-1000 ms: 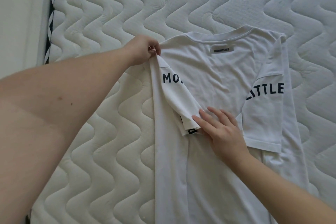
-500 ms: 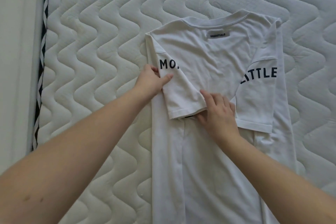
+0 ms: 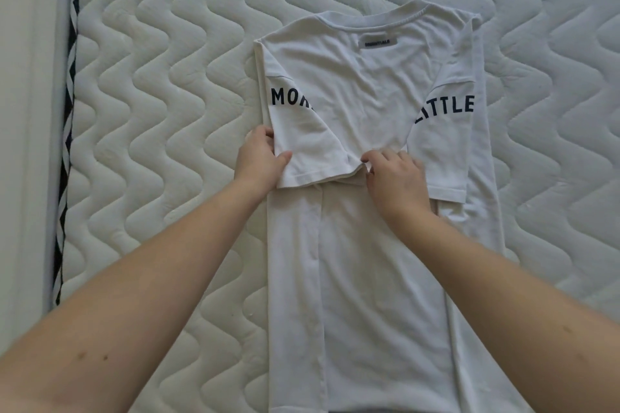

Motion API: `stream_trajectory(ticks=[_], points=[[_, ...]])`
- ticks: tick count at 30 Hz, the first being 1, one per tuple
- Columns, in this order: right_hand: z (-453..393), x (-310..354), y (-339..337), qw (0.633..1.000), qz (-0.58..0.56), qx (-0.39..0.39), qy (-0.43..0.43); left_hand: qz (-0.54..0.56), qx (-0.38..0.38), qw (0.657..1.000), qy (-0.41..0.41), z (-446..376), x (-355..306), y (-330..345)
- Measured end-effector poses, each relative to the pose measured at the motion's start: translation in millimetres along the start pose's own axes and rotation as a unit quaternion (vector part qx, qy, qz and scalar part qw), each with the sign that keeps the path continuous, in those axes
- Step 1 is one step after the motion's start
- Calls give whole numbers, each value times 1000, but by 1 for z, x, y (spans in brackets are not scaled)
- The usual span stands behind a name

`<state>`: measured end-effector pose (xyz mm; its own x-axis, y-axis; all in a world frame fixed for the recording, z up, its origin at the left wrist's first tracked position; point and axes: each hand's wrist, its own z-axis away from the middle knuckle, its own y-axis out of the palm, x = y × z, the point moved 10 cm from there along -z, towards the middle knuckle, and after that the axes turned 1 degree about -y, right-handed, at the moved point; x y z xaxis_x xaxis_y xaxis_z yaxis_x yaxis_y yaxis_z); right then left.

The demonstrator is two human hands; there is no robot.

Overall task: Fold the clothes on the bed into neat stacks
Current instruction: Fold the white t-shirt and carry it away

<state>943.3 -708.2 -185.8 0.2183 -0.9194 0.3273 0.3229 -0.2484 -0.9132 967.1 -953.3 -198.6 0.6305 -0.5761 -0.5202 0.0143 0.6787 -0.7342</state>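
Observation:
A white T-shirt (image 3: 369, 261) with dark lettering on its sleeves lies back-side up on the mattress, collar away from me, both sides folded inward into a long strip. My left hand (image 3: 260, 163) grips the outer edge of the folded-in left sleeve (image 3: 302, 147), thumb on top of the cloth. My right hand (image 3: 394, 178) pinches the inner hem corner of that same sleeve with curled fingers. The right sleeve (image 3: 443, 144) lies flat, folded over the back.
The quilted white mattress (image 3: 167, 111) spreads all around the shirt. Its left edge has a black-and-white piping (image 3: 68, 117), with a pale wall or bed frame (image 3: 27, 144) beyond it.
My left hand let go of the shoulder and came down to the sleeve's outer edge. My right hand went from pressing flat to pinching the hem corner. The sleeve now lies flatter.

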Motion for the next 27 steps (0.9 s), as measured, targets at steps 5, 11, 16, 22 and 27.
stream_trajectory(ticks=[5, 11, 16, 22, 27], points=[[12, -6, 1, 1000, -6, -12, 25, 21, -1, 1000, -1, 15, 3, 13], [-4, -7, -2, 997, -58, 0, 58, 20, 4, 1000, -23, 24, 14, 18], [-9, -8, -18, 999, -22, -22, 33, 32, -3, 999, -20, 26, 11, 23], [-17, -7, -14, 999, 40, -17, 7, -1, -14, 1000, -4, 32, 4, 20], [-4, -16, -19, 996, -20, -82, 43, -184, -138, 959, 165, 49, -43, 8]])
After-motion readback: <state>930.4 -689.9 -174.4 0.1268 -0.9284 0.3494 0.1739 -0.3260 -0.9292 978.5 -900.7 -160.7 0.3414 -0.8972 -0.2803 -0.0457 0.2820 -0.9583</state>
